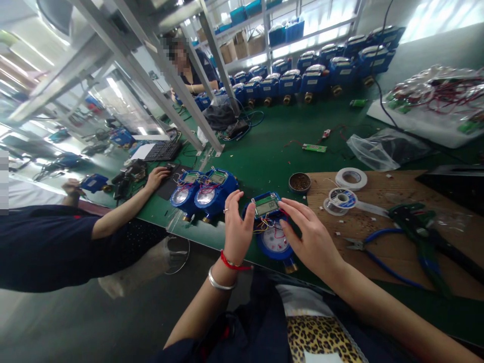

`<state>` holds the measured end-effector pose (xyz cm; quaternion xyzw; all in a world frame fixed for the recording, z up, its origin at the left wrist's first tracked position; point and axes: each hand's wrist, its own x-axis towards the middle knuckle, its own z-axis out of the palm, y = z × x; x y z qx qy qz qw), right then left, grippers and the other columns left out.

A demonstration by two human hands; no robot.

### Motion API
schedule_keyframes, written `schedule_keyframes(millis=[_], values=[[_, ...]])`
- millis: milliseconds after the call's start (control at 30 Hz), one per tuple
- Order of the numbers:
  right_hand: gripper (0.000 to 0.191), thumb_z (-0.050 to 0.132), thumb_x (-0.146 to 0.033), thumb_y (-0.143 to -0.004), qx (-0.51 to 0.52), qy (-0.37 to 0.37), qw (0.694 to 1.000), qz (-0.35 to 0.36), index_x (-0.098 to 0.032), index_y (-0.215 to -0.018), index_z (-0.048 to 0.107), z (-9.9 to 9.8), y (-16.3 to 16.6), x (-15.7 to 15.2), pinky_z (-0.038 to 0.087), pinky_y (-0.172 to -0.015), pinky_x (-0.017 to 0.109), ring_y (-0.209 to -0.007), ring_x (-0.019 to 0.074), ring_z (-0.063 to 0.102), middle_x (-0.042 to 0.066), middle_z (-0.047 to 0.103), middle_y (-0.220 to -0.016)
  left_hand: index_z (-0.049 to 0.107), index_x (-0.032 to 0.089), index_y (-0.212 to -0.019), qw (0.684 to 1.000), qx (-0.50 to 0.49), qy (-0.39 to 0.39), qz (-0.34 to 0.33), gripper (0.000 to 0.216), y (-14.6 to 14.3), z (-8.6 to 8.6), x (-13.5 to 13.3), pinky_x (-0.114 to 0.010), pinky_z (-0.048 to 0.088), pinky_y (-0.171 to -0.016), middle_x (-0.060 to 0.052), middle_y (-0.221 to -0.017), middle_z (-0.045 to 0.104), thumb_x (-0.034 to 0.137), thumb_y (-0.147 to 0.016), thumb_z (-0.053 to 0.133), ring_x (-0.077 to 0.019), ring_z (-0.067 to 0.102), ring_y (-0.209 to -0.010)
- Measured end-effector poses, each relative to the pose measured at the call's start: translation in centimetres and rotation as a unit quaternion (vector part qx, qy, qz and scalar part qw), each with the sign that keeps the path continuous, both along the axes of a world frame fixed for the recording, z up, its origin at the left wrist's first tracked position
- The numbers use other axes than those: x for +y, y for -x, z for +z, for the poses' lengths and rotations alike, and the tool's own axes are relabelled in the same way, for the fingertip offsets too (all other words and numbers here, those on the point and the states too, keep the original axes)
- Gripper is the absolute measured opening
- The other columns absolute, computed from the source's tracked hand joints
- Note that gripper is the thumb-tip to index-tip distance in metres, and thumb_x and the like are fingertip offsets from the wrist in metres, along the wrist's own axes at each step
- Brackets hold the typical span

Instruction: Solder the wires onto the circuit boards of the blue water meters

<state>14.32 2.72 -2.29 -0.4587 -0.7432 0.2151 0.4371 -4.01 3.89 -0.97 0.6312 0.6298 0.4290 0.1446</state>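
A blue water meter (pixel 277 242) lies in front of me at the table's front edge, its dial facing up and its brass fitting toward me. Above the dial sits a display module (pixel 266 205) with a lit LCD and thin coloured wires coming out below it. My left hand (pixel 239 229) is at the module's left side, fingers stretched upward and thumb close to its edge. From the right, my right hand (pixel 312 232) reaches in with extended fingers, their tips at the module's right edge. Neither hand is closed around anything; whether they press on it is unclear.
Two more wired meters (pixel 206 194) stand left. A small tin (pixel 300 182), tape roll (pixel 351 178), solder spool (pixel 340 200), pliers (pixel 357 244) and green-handled tool (pixel 416 227) lie right. Several meters (pixel 289 83) line the back. A co-worker's hand (pixel 157 177) rests on a mouse.
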Motion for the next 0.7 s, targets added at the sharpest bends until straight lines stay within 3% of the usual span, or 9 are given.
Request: schedule_keyframes(millis=[100,167,300,433,700], values=[[0.044,0.05,-0.025,-0.094,0.023,0.024,0.999,0.006,-0.021,-0.138,0.048,-0.5,0.0,0.0,0.041,-0.111,0.049,-0.131,0.0236,0.047,0.011,0.05,-0.141,0.034,0.021,-0.142,0.987,-0.134,0.09,0.012,0.061,-0.5,-1.4,-1.8,-0.044,0.037,-0.111,-0.016,-0.151,0.034,0.049,-0.091,0.055,-0.0279,0.037,-0.139],[0.05,0.05,-0.027,-0.094,0.033,0.045,0.998,0.003,-0.022,-0.142,0.042,-1.0,0.1,-0.1,0.04,-0.112,0.05,-0.134,0.0241,0.044,0.012,0.047,-0.145,0.032,0.022,-0.145,0.97,-0.203,0.134,0.012,0.063,-0.8,-2.0,-2.8,-0.042,0.035,-0.114,-0.014,-0.153,0.034,0.05,-0.092,0.053,-0.0268,0.037,-0.14],[0.06,0.052,-0.034,-0.093,0.042,0.094,0.995,-0.018,-0.018,-0.148,0.034,-1.6,0.4,-0.5,0.044,-0.108,0.051,-0.13,0.0265,0.05,0.015,0.047,-0.145,0.034,0.023,-0.145,0.962,-0.235,0.137,0.006,0.057,-1.0,-2.5,-3.6,-0.042,0.027,-0.119,-0.009,-0.154,0.035,0.047,-0.095,0.047,-0.0242,0.033,-0.143],[0.056,0.049,-0.043,-0.094,0.021,0.117,0.992,-0.043,-0.012,-0.14,0.046,-1.2,0.4,-1.3,0.047,-0.104,0.051,-0.123,0.029,0.057,0.017,0.055,-0.137,0.035,0.024,-0.145,0.956,-0.258,0.137,-0.013,0.055,-0.8,-2.9,-2.9,-0.042,0.028,-0.119,-0.007,-0.154,0.037,0.041,-0.094,0.05,-0.0242,0.035,-0.141],[0.048,0.039,-0.043,-0.1,0.055,0.142,0.988,-0.04,-0.015,-0.138,0.051,-0.7,0.1,-4.0,0.045,-0.107,0.046,-0.128,0.0243,0.053,0.013,0.056,-0.138,0.05,0.026,-0.138,0.939,-0.295,0.154,-0.089,0.044,0.9,-2.3,0.6,-0.04,0.043,-0.109,-0.004,-0.146,0.05,0.035,-0.094,0.047,-0.0249,0.046,-0.135]])
